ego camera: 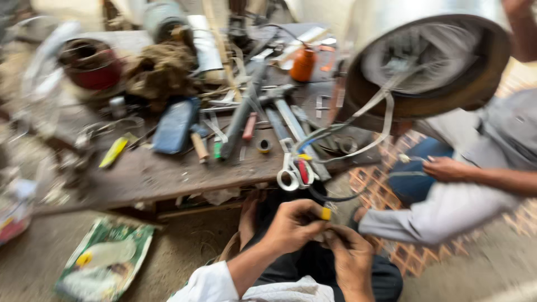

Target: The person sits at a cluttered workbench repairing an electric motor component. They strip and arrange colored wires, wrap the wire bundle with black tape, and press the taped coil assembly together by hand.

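Both hands were low in the near middle, working a wire end; left hand (293,223) had its grip pinching a small yellow piece (325,213) on the black cable (335,198), right hand (349,257) pressed together just beside it; next bit looked fiddly; co-worker's hand (447,168) and the big drum (428,61) crowded the right, cluttered table (162,176) sat far left

- This is a small repair workshop, worked at ground level on a bare dirt floor (184,251).
- A low, worn wooden bench (168,176) is strewn with hand tools: a hammer (279,109), a file (238,120), screwdrivers (197,144) and loose metal scraps.
- A coil of copper winding wire (89,64) and an orange oil can (303,64) sit among greasy rags (162,70).
- A large round metal motor housing (430,61) trails loose wires (327,137) over the bench edge.
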Demonstrator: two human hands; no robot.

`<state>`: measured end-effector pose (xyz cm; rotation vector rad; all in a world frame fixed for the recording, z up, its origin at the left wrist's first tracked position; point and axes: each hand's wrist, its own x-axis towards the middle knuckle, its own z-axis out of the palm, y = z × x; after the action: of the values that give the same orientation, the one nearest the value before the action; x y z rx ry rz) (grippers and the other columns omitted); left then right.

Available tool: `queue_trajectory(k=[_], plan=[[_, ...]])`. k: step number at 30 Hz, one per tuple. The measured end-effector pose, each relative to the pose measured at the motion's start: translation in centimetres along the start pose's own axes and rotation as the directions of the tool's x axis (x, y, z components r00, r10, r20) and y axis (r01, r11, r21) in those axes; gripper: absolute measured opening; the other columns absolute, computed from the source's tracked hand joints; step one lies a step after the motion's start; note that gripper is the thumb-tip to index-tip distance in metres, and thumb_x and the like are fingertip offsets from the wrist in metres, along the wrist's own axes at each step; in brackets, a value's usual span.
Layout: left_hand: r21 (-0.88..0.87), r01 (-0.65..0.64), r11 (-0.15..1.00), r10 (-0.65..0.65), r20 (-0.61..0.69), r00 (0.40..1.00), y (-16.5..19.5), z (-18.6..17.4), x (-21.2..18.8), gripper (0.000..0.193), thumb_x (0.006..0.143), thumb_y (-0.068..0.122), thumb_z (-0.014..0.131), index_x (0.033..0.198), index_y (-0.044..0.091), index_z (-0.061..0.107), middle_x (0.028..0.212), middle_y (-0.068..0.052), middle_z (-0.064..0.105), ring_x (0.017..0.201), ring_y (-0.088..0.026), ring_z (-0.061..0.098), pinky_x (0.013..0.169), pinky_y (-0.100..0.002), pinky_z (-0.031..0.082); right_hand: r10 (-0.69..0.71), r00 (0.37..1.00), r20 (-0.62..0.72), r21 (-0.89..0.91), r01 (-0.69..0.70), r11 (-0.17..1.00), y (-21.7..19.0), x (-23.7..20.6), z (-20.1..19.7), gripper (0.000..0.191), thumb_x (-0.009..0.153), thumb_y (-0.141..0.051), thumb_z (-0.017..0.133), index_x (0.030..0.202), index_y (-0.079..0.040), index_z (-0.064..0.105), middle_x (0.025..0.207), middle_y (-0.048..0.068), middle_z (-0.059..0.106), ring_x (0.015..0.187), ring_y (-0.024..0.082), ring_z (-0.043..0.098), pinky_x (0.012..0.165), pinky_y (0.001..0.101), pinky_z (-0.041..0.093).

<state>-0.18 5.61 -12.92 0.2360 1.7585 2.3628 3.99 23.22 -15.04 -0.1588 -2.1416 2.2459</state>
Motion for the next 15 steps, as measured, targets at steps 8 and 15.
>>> queue_trajectory(k=[8,15], plan=[[-0.13,-0.075,0.989,0.061,-0.113,0.992,-3.0,-4.5,-0.7,0.017,0.085,-0.006,0.076,0.101,-0.003,0.071,0.096,-0.007,0.075,0.086,-0.013,0.071,0.079,-0.027,0.058,0.131,0.987,0.098,0.028,-0.134,0.991,0.9,0.6,2.5,0.013,0.088,-0.011,0.08,0.094,0.0,0.075,0.078,0.002,0.074,0.07,0.008,0.067,0.064,0.023,0.053],[-0.053,0.003,0.999,-0.012,-0.168,0.986,-2.6,-6.5,-0.8,0.02,0.083,-0.009,0.079,0.102,-0.007,0.073,0.093,-0.011,0.074,0.082,-0.013,0.069,0.074,-0.026,0.056,0.089,0.971,0.221,-0.032,-0.084,0.996,-1.2,1.7,3.0,0.021,0.091,-0.02,0.083,0.094,-0.003,0.072,0.08,0.001,0.073,0.072,0.006,0.065,0.065,0.022,0.051]])
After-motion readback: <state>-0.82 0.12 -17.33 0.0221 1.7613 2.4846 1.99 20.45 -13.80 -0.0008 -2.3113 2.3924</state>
